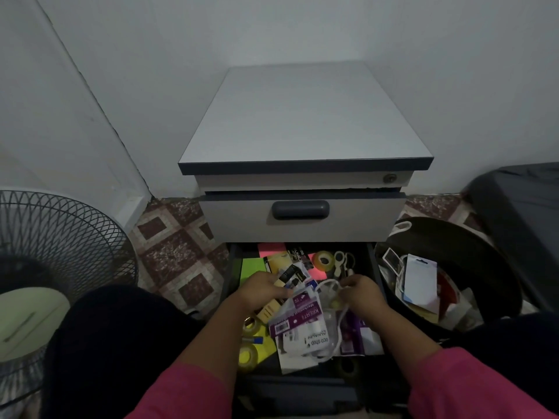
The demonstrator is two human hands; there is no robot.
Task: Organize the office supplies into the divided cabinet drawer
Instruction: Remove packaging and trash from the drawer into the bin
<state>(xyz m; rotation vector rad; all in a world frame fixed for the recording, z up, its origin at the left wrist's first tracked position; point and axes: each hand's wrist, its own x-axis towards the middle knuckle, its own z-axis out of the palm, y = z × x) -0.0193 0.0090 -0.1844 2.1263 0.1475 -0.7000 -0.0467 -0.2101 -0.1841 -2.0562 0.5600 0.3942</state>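
Drawer (pixel 375 267): pulled out at lower centre of frame, below the closed drawer front (pixel 305 217); dark walls, crammed with loose supplies.
Left hand (pixel 260 290): lower centre, fingers curled round a dark, glossy packet (pixel 292 275) above the heap.
Right hand (pixel 361 293): just right of the left, fingertips pinched on a white cord (pixel 328 284); grip on anything else hidden.
Supplies under the hands: purple-and-white blister pack (pixel 302 320), flat and printed; white carton (pixel 302 341) beneath it.
Far end of drawer: pink sticky pad (pixel 270 249), green sticky pad (pixel 252 267), clear tape roll (pixel 323 260), scissors (pixel 343 261) with pale looped handles.
Near left corner: two yellowish tape rolls (pixel 249 355), round and shiny.
Open room: little bare drawer floor showing; dividers not discernible under the clutter.
Cabinet (pixel 302 122): centre, smooth grey top, dark edge band, round lock at right.
Right edge: black round bin (pixel 484 246) touching the drawer side, full of card and packaging.
Left edge: wire fan grille (pixel 60 231).
Floor (pixel 175 243): patterned brown-and-cream tile.
Sleeves (pixel 187 394): pink, at bottom of frame.
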